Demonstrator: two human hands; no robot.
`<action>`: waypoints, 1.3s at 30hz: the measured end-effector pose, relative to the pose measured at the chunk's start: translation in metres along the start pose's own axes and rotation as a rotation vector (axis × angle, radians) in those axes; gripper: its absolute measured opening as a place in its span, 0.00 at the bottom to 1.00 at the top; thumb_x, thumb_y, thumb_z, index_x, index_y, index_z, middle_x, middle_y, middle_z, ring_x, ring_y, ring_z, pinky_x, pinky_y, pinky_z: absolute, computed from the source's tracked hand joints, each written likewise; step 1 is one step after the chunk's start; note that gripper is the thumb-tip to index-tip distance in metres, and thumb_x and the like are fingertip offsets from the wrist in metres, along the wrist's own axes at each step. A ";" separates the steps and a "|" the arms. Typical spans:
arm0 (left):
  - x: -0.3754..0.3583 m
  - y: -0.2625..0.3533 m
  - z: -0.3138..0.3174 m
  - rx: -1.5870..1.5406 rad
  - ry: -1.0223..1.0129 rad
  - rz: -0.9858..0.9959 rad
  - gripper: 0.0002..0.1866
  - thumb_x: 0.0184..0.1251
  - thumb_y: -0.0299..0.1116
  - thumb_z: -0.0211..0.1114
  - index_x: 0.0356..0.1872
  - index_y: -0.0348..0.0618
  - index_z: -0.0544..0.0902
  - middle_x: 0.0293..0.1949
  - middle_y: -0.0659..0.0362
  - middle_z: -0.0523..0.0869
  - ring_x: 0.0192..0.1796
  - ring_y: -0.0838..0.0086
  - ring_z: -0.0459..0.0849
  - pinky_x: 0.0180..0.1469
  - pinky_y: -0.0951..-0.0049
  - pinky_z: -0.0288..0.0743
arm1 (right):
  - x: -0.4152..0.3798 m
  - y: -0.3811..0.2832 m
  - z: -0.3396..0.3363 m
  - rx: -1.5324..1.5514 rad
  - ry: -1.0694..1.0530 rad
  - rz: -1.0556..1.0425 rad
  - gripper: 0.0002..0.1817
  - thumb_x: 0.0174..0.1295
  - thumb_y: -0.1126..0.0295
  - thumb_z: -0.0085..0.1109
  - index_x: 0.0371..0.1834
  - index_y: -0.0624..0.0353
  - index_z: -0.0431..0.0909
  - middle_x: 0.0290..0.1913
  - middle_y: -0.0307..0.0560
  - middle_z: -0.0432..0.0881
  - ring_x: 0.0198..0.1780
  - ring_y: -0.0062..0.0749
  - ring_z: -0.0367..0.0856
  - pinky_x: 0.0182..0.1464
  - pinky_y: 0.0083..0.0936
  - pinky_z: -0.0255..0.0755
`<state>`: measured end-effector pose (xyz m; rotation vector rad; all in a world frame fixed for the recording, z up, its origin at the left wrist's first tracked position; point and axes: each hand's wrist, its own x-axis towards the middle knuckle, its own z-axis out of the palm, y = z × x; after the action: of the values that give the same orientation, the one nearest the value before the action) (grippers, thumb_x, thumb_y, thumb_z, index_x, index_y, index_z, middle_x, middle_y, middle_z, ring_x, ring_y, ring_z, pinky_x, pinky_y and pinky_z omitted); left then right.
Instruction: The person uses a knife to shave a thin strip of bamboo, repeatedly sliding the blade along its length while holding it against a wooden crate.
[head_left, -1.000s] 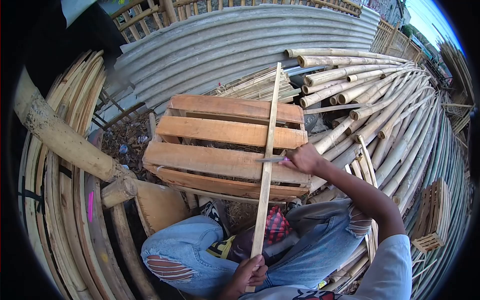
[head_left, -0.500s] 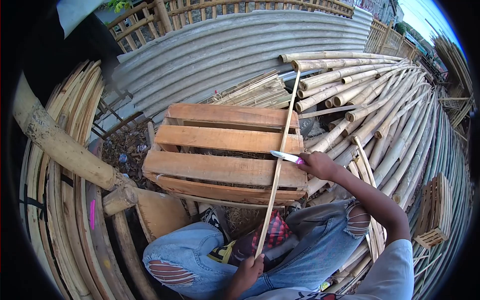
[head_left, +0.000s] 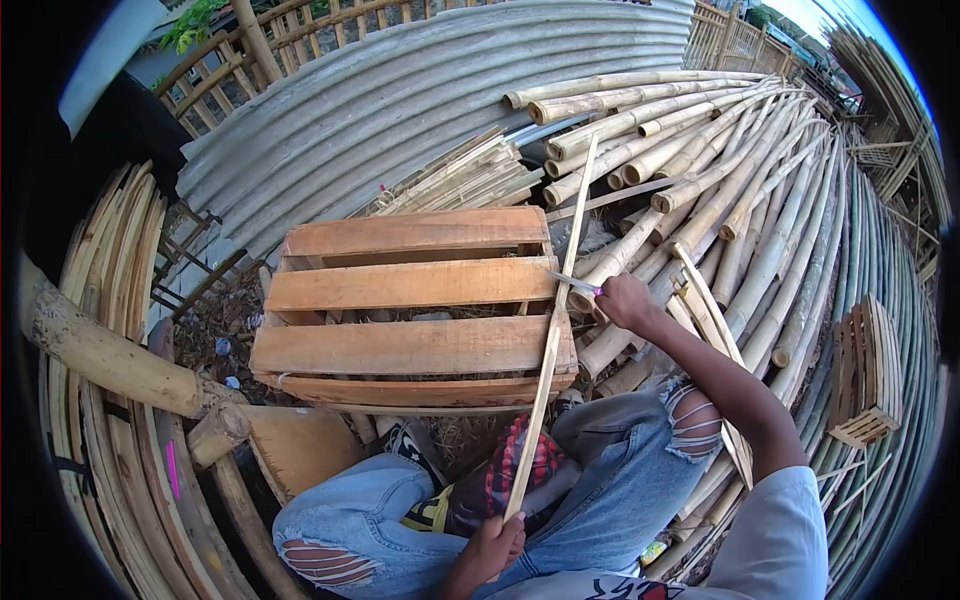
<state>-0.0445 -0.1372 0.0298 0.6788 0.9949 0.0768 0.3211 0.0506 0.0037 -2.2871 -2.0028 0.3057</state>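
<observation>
My left hand [head_left: 492,548] is closed around the near end of a long, thin bamboo strip [head_left: 541,400] at my lap. The strip slants up and away from me, passing over the right end of a wooden slatted crate [head_left: 400,345]. In my right hand [head_left: 628,303] is a knife [head_left: 577,284] with a pink-and-white handle, its blade lying across the strip near the crate's right edge. Fingers of the right hand are wrapped about the handle. Below the crate, my legs in ripped jeans [head_left: 610,480] are spread to either side.
Many bamboo poles [head_left: 690,195] are heaped to the right. Split bamboo slats [head_left: 105,370] and a thick bamboo post [head_left: 115,345] stand at left. Corrugated metal sheeting [head_left: 400,110] lies behind the crate. A smaller slatted crate [head_left: 866,375] sits far right.
The view has shifted, so the crate and poles appear further left. The knife has turned on the strip and its blade now shows thinner, edge-on. Both hands keep their hold.
</observation>
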 end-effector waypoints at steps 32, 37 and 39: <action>0.005 0.005 0.022 0.067 0.080 0.106 0.18 0.72 0.37 0.47 0.22 0.40 0.66 0.14 0.68 0.62 0.15 0.84 0.59 0.18 0.79 0.53 | 0.008 -0.016 0.004 -0.032 -0.067 -0.010 0.18 0.51 0.60 0.49 0.19 0.66 0.78 0.24 0.65 0.78 0.30 0.57 0.80 0.36 0.43 0.75; 0.001 -0.004 0.009 -0.017 0.042 0.036 0.17 0.71 0.37 0.48 0.23 0.38 0.68 0.14 0.59 0.69 0.13 0.73 0.66 0.17 0.72 0.59 | 0.018 -0.012 -0.011 -0.037 -0.069 0.148 0.18 0.51 0.60 0.50 0.21 0.66 0.79 0.25 0.64 0.79 0.32 0.55 0.81 0.39 0.44 0.74; 0.009 -0.020 0.012 0.072 0.180 0.139 0.20 0.70 0.43 0.48 0.20 0.42 0.69 0.12 0.63 0.67 0.12 0.77 0.64 0.16 0.74 0.57 | 0.004 -0.021 0.008 -0.067 -0.013 -0.018 0.17 0.51 0.60 0.51 0.19 0.65 0.80 0.23 0.61 0.80 0.29 0.54 0.81 0.34 0.42 0.75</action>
<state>-0.0348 -0.1560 0.0161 0.8175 1.1258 0.2280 0.3000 0.0569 0.0000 -2.3104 -2.0692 0.2570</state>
